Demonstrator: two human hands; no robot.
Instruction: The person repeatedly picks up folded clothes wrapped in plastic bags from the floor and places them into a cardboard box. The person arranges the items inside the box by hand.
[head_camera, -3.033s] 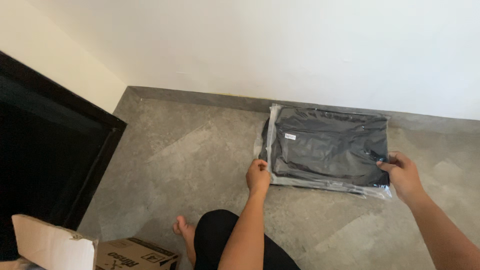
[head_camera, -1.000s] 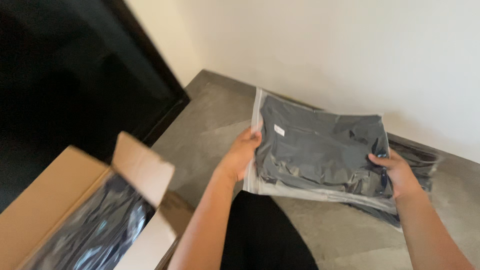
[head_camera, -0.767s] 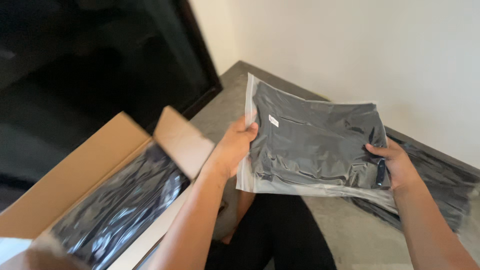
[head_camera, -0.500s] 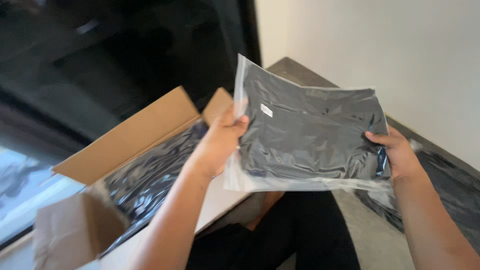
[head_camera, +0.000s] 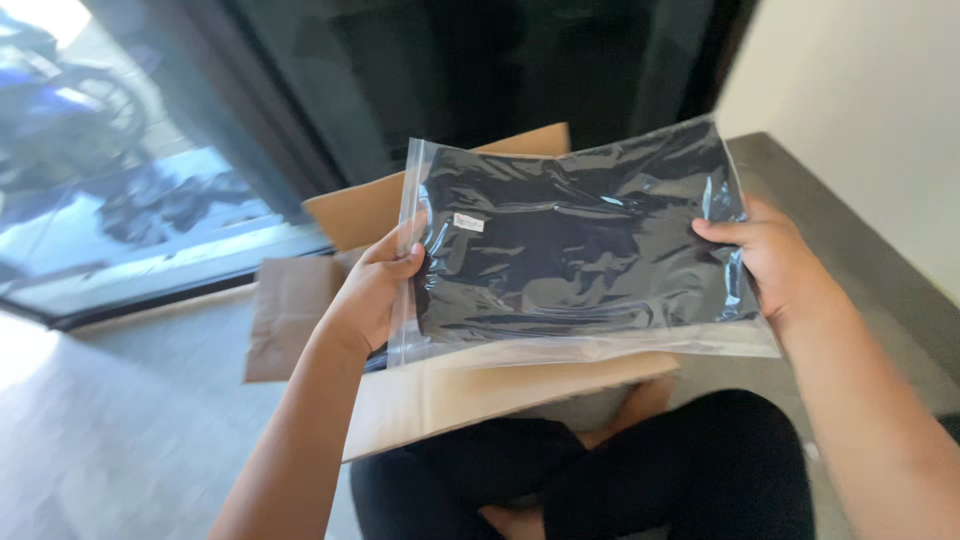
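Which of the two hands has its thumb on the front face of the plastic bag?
The right hand: its thumb lies across the front of the clear bag of dark clothing. The left hand grips the opposite edge.

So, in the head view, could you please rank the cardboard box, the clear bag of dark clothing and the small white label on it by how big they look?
1. Clear bag and cardboard box: unsure. The bag covers most of the box and sits nearer the camera, held by the left hand and right hand.
2. White label, clearly smallest.
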